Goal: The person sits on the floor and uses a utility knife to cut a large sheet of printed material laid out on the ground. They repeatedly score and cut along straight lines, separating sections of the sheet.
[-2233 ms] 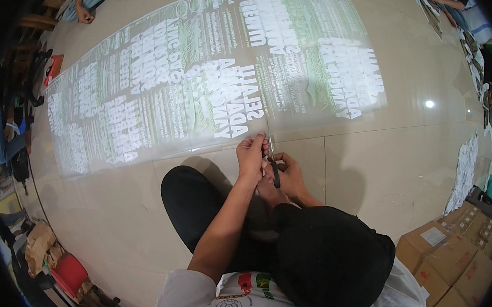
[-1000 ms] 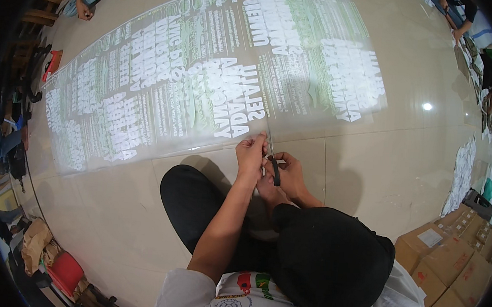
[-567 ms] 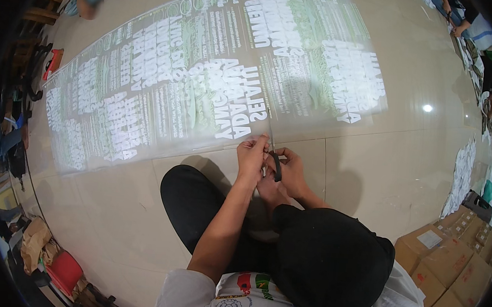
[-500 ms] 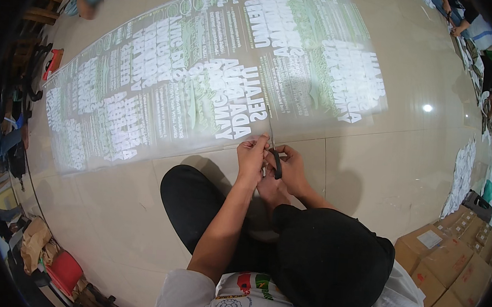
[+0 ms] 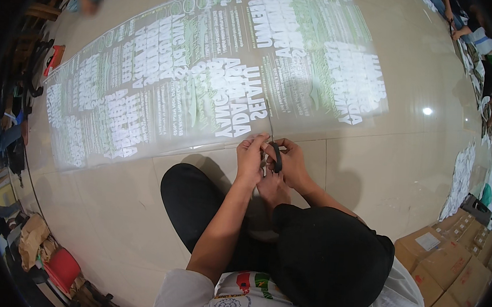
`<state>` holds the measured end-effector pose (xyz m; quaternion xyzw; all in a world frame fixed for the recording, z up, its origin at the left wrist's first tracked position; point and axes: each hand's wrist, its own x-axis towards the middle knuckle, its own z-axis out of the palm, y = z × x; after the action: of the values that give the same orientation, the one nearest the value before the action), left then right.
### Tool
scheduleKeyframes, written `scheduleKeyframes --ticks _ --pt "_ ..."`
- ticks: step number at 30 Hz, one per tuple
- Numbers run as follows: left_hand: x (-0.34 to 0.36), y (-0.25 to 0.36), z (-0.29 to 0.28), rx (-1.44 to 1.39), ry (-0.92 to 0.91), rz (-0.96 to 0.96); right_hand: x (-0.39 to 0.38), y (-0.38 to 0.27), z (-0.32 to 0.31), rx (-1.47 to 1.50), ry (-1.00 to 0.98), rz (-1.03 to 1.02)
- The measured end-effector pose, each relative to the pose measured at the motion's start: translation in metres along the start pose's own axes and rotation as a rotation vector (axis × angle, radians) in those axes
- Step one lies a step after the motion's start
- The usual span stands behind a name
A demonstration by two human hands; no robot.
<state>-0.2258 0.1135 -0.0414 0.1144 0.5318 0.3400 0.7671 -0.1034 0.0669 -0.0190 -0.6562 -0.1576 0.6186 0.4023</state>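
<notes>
Left hand [image 5: 250, 156]: narrow, seems to pinch edge of printed sheet [image 5: 217, 74]
Right hand [image 5: 291, 161]: holds black-handled scissors [image 5: 279, 157]
Sheet: flat on the floor [image 5: 381, 174]
Cutting: seems present step; next stroke needs steady sheet

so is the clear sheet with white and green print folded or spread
Spread out: the clear sheet lies mostly flat, covering a wide stretch of beige tiled floor.

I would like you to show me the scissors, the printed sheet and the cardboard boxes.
Scissors [image 5: 279, 158]: head view, black handle.
Printed sheet [image 5: 216, 88]: head view, printed middle.
Cardboard boxes [image 5: 446, 263]: head view, a box's brown side.
</notes>
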Motion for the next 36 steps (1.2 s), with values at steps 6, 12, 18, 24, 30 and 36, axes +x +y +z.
scheduleKeyframes --ticks 6,12,18,24,30,36 --pt "0.001 -0.003 -0.005 -0.020 -0.016 -0.002 0.004 -0.011 0.005 0.057 0.021 0.029" --pt "-0.003 -0.002 -0.006 -0.026 -0.046 -0.042 0.008 -0.023 0.008 0.038 0.013 0.081" --pt "-0.002 0.000 -0.010 -0.019 -0.070 -0.016 0.006 -0.020 0.007 0.059 -0.019 0.116" --pt "0.002 0.000 -0.014 0.049 -0.030 -0.021 -0.011 -0.030 0.010 0.164 -0.090 0.130" --pt "-0.004 0.000 -0.009 0.010 -0.111 0.045 0.006 -0.034 0.009 0.038 -0.057 0.103" --pt "-0.006 0.002 -0.006 0.084 -0.060 0.081 0.021 -0.033 0.012 0.019 -0.055 0.035"
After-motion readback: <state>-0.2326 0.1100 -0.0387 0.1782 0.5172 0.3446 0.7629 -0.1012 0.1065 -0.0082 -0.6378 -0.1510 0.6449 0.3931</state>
